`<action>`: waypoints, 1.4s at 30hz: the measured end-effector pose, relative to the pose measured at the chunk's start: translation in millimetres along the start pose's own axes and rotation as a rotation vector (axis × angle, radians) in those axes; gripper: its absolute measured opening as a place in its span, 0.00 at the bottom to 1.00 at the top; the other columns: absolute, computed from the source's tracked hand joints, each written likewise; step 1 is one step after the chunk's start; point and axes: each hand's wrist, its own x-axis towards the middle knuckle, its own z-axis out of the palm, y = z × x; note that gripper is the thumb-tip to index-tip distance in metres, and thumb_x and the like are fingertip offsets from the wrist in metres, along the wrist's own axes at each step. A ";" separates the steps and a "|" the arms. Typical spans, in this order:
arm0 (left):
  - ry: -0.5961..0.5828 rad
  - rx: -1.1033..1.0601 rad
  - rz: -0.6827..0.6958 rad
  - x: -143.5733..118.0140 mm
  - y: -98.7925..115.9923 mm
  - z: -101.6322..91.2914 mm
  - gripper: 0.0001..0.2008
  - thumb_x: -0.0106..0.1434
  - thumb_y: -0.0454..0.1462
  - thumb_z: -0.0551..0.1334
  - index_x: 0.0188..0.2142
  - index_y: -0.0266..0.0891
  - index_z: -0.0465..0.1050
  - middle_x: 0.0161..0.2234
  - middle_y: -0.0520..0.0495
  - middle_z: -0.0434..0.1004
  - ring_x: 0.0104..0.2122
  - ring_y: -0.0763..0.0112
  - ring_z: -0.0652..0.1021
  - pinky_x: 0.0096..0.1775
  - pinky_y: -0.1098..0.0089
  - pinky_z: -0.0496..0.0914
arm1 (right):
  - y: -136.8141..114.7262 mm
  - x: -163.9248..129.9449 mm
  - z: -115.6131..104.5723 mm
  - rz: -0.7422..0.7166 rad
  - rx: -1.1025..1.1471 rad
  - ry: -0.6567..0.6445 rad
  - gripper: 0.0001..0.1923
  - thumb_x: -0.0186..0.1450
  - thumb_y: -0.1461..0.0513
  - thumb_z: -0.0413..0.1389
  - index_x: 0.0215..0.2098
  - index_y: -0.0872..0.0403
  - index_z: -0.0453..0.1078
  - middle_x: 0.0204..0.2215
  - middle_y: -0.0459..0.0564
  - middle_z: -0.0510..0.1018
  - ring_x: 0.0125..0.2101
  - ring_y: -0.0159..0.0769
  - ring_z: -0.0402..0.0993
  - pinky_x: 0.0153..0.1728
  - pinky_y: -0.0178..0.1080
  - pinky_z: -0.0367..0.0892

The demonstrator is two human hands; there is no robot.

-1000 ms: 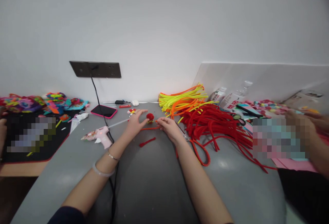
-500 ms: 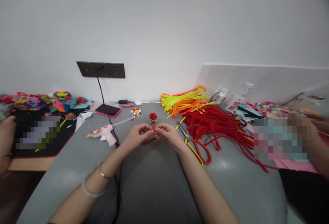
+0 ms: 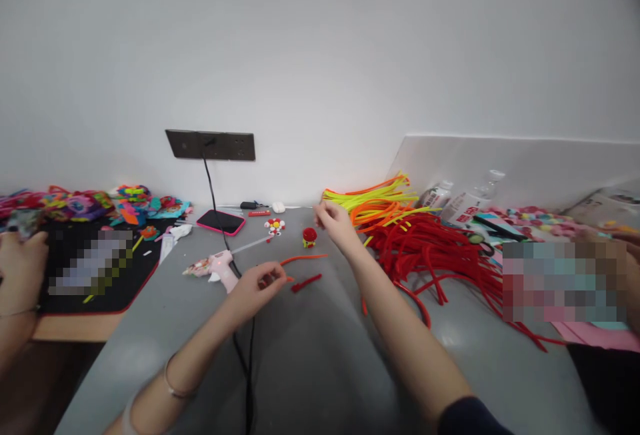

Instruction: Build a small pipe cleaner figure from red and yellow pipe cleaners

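My left hand [image 3: 260, 285] rests low on the grey table [image 3: 310, 368], fingers pinched on a small red pipe-cleaner piece that runs on as an orange-red strand [image 3: 305, 259] to the right. A short red offcut [image 3: 306, 282] lies beside it. My right hand [image 3: 334, 220] is stretched forward toward the yellow and orange pipe cleaners [image 3: 373, 199], fingers loosely curled, with nothing visible in them. A small red pompom figure [image 3: 309, 237] stands just left of that hand. A pink glue gun [image 3: 215, 267] lies left of my left hand.
A heap of red pipe cleaners [image 3: 425, 248] spreads to the right. A phone in a pink case [image 3: 221, 222] and a white flower ornament [image 3: 275, 226] lie near the wall. Black cord [image 3: 245, 368] crosses the table. Other people's hands [image 3: 20, 268] are at both sides; bottles [image 3: 463, 205] at the right.
My hands, together on the red piece half a second ago, have parted: the right one went forward to the yellow bundle, the left stayed low with the piece. The view shifted slightly.
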 end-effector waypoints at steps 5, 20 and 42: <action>-0.057 0.196 0.005 -20.5 -6.2 2.0 0.07 0.59 0.36 0.57 0.28 0.39 0.73 0.27 0.49 0.73 0.27 0.70 0.70 0.30 0.72 0.60 | 6.1 71.5 68.5 -0.076 -0.800 -0.360 0.12 0.68 0.62 0.46 0.39 0.55 0.71 0.39 0.52 0.80 0.37 0.35 0.73 0.36 0.35 0.63; 0.108 -0.105 -0.088 -13.8 -28.7 2.7 0.14 0.59 0.46 0.60 0.25 0.39 0.67 0.22 0.51 0.68 0.25 0.70 0.67 0.28 0.72 0.59 | 31.3 93.4 152.7 -0.247 -1.093 -0.511 0.11 0.61 0.70 0.53 0.41 0.62 0.72 0.43 0.64 0.78 0.45 0.46 0.71 0.50 0.44 0.53; 0.248 -0.028 0.202 31.4 16.8 4.3 0.14 0.68 0.47 0.52 0.31 0.40 0.63 0.25 0.55 0.57 0.26 0.72 0.61 0.29 0.72 0.56 | -6.3 -85.5 -13.2 0.328 0.641 -0.039 0.22 0.55 0.48 0.63 0.36 0.51 0.62 0.23 0.40 0.70 0.16 0.24 0.57 0.18 0.32 0.49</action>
